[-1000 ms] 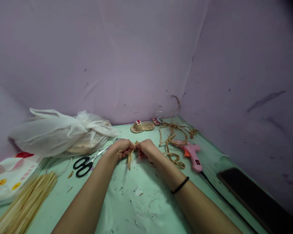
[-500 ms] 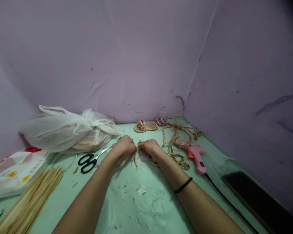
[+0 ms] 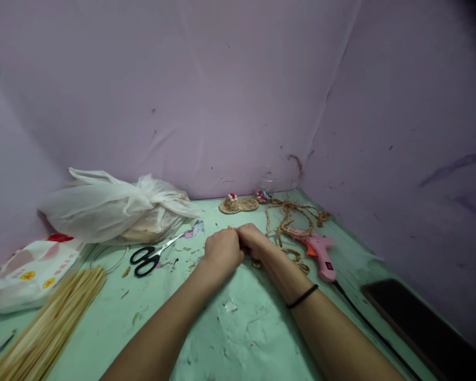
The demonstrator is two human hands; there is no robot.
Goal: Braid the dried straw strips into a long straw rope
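Note:
My left hand (image 3: 223, 250) is closed at the middle of the green tabletop (image 3: 222, 344), knuckles up, and covers most of what lies between the hands. Pressed against it, my right hand (image 3: 253, 241) has its fingers bent around the braided straw cord. A small bit of the cord (image 3: 256, 262) shows under the right hand, and the rest runs in loops to the right. Just behind the hands lies a woven straw slipper (image 3: 238, 205) with red and white beads.
Left are black-handled scissors (image 3: 146, 260), a tied white plastic bag (image 3: 119, 209), a printed bag (image 3: 35, 272) and a straw bundle (image 3: 55, 323). Right are a pink glue gun (image 3: 323, 256) with its cable and a dark flat phone-like object (image 3: 416, 328). A bead jar (image 3: 263, 196) stands behind.
My left hand has moved right and turned over against my right hand. The loose straw ends that hung between the hands are now hidden. The view has shifted slightly.

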